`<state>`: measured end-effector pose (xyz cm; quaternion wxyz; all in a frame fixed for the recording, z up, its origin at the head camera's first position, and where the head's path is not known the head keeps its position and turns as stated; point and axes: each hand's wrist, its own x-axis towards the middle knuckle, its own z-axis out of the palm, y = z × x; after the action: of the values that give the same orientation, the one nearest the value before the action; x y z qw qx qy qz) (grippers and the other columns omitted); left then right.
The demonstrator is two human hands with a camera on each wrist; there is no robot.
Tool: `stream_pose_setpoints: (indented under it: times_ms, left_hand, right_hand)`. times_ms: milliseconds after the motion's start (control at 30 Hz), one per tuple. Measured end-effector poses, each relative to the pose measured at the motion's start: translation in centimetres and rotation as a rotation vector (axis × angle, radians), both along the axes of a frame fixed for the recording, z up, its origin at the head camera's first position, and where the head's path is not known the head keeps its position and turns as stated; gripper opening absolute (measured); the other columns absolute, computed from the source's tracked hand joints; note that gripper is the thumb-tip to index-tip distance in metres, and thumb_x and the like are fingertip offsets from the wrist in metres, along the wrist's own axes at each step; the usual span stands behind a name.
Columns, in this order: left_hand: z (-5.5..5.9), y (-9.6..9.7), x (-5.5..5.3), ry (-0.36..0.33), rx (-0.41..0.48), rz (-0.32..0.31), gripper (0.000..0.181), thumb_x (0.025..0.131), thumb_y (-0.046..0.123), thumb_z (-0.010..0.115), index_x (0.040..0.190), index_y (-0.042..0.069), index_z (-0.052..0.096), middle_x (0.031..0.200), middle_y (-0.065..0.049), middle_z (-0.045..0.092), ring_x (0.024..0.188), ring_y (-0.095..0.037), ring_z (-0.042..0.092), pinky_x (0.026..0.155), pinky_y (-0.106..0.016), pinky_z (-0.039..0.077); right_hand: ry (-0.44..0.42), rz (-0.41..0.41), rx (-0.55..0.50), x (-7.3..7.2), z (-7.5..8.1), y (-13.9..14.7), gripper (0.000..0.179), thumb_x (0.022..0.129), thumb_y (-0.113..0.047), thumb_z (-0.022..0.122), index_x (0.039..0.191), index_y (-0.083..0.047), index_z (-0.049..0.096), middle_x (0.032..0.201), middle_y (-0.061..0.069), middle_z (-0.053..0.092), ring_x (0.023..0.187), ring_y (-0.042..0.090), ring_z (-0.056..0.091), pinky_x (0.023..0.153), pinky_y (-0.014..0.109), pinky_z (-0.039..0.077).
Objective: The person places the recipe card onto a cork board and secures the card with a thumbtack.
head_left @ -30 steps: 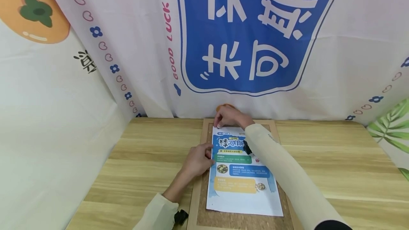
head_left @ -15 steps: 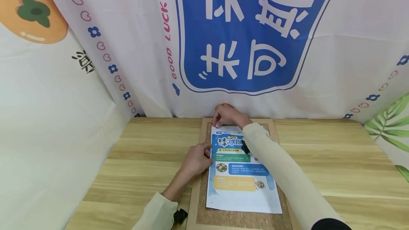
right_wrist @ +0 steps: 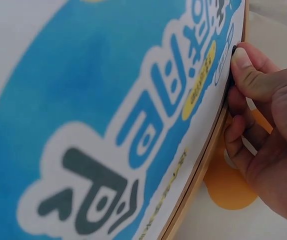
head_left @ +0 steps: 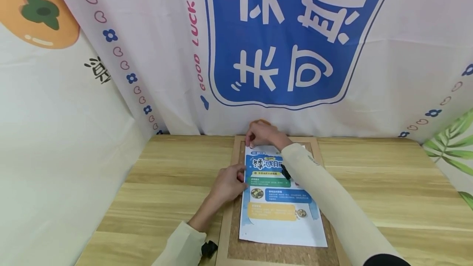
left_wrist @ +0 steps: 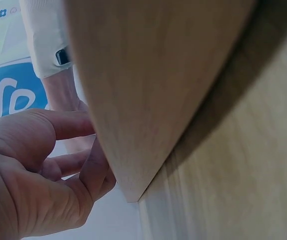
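Cloth [head_left: 406,73] hangs across the upper half of the frame, printed with a large blue badge [head_left: 282,40] of white characters and, to the badge's left, the pink words "GOOD LUCK". A wood-grain table [head_left: 177,167] spans the lower part of the picture, its far edge meeting the hanging fabric. At bottom centre, a wood-framed corkboard [head_left: 266,251] lies on the table, bearing a printed sheet [head_left: 273,196] with green, blue and yellow text panels; a cream sleeve [head_left: 329,196] reaching in from the lower right covers part of the sheet's right side. Left of that sheet, at lower centre, the person's left hand [head_left: 230,182] rests thumb and forefinger, spread a little apart, on the paper's left edge. Just right of the frame's centre, the right hand [head_left: 264,134] is drawn narrow at the sheet's upper left corner. Smallest of all, at upper right in the right wrist view, a dark piece [right_wrist: 231,79], too hidden to identify, is pinched between that hand's thumb and fingers against the paper's edge
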<state>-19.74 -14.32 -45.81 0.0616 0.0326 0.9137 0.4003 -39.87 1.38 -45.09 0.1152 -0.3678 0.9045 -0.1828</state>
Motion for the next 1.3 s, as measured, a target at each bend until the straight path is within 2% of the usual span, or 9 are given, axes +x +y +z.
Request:
stream_pose_setpoints:
  times_ms: [267, 433, 667, 833, 1100, 1300]
  left_hand:
    - [0.0, 0.1, 0.1, -0.004, 0.009, -0.002, 0.058, 0.087, -0.005, 0.079, 0.142, -0.006, 0.063, 0.087, -0.006, 0.067, 0.075, -0.018, 0.062, 0.059, -0.025, 0.051]
    - [-0.2, 0.2, 0.2, -0.004, 0.007, -0.007, 0.056, 0.087, -0.004, 0.08, 0.141, -0.006, 0.064, 0.088, -0.007, 0.069, 0.076, -0.018, 0.063, 0.06, -0.025, 0.051]
    - [-0.4, 0.1, 0.2, 0.006, 0.02, -0.018, 0.057, 0.086, -0.006, 0.08, 0.14, -0.007, 0.064, 0.088, -0.008, 0.068, 0.076, -0.018, 0.062, 0.06, -0.026, 0.05]
    - [-0.3, 0.2, 0.1, 0.003, 0.04, -0.014, 0.056, 0.086, -0.007, 0.079, 0.141, -0.008, 0.064, 0.088, -0.009, 0.068, 0.074, -0.018, 0.063, 0.059, -0.026, 0.052]
    - [-0.1, 0.2, 0.1, -0.019, 0.044, -0.004, 0.056, 0.089, -0.006, 0.078, 0.142, -0.007, 0.063, 0.09, -0.009, 0.067, 0.076, -0.018, 0.063, 0.059, -0.025, 0.053]
    - [0.0, 0.0, 0.0, -0.02, 0.055, -0.005, 0.056, 0.088, -0.008, 0.077, 0.143, -0.007, 0.062, 0.091, -0.011, 0.065, 0.072, -0.017, 0.064, 0.057, -0.026, 0.056]
  right_hand:
    - [-0.044, 0.025, -0.033, 0.0, 0.0, 0.5, 0.018, 0.094, -0.008, 0.082, 0.091, -0.025, 0.084, 0.099, -0.007, 0.074, 0.097, 0.015, 0.065, 0.095, 0.035, 0.056]
    - [-0.107, 0.026, -0.077, -0.2, -0.4, 1.1, 0.015, 0.097, -0.009, 0.079, 0.097, -0.023, 0.085, 0.1, -0.005, 0.079, 0.095, 0.015, 0.067, 0.096, 0.036, 0.057]
    - [-0.147, 0.092, -0.208, -0.1, -0.2, 2.6, 0.014, 0.096, -0.007, 0.079, 0.105, -0.015, 0.086, 0.1, -0.002, 0.081, 0.092, 0.015, 0.07, 0.091, 0.034, 0.059]
    - [-0.177, 0.1, -0.27, 0.8, 1.2, 4.1, 0.017, 0.097, -0.005, 0.078, 0.113, -0.008, 0.084, 0.107, 0.006, 0.08, 0.091, 0.018, 0.068, 0.087, 0.033, 0.059]
    - [-0.103, 0.049, -0.182, 3.2, 3.7, 6.6, 0.026, 0.098, -0.008, 0.077, 0.124, -0.006, 0.079, 0.104, 0.001, 0.077, 0.094, 0.019, 0.066, 0.089, 0.036, 0.058]
    - [-0.107, 0.018, -0.161, 5.1, 4.8, 8.7, 0.03, 0.099, -0.012, 0.078, 0.128, -0.006, 0.077, 0.103, 0.0, 0.077, 0.096, 0.018, 0.069, 0.093, 0.039, 0.06]
